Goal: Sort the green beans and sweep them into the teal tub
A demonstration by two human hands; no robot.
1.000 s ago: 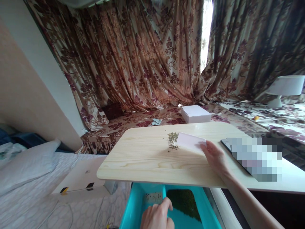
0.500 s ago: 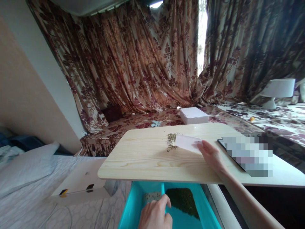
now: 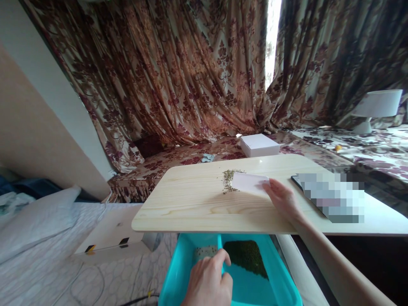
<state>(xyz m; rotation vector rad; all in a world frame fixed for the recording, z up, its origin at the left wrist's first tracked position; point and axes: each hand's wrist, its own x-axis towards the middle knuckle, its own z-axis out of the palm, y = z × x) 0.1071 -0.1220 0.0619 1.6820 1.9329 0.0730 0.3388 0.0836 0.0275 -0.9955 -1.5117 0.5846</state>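
Note:
My right hand (image 3: 282, 197) pinches one end of a flat whitish card (image 3: 250, 182), held low over the pale wooden tabletop (image 3: 185, 204). The card's far end meets a scatter of small greenish-brown grains (image 3: 228, 180); a few show along its upper edge. Below the table's front edge, my left hand (image 3: 208, 276) is curled over a turquoise divided bin (image 3: 183, 261), by its divider. What its fingers hold, if anything, is hidden. A dark green heap of grains (image 3: 245, 257) lies in the bin's right compartment, and some pale and dark grains (image 3: 205, 251) lie in the left one.
A dark-edged flat device with a blurred screen (image 3: 328, 197) lies at the right of the tabletop. Beyond the table stands a white box (image 3: 259, 145). A flat pale carton (image 3: 108, 236) rests on the bed at left. A lamp (image 3: 378, 104) stands at far right.
The card has shifted slightly left into the grains, with my right hand on it. My left hand stays over the bin. The whole view has shifted a little.

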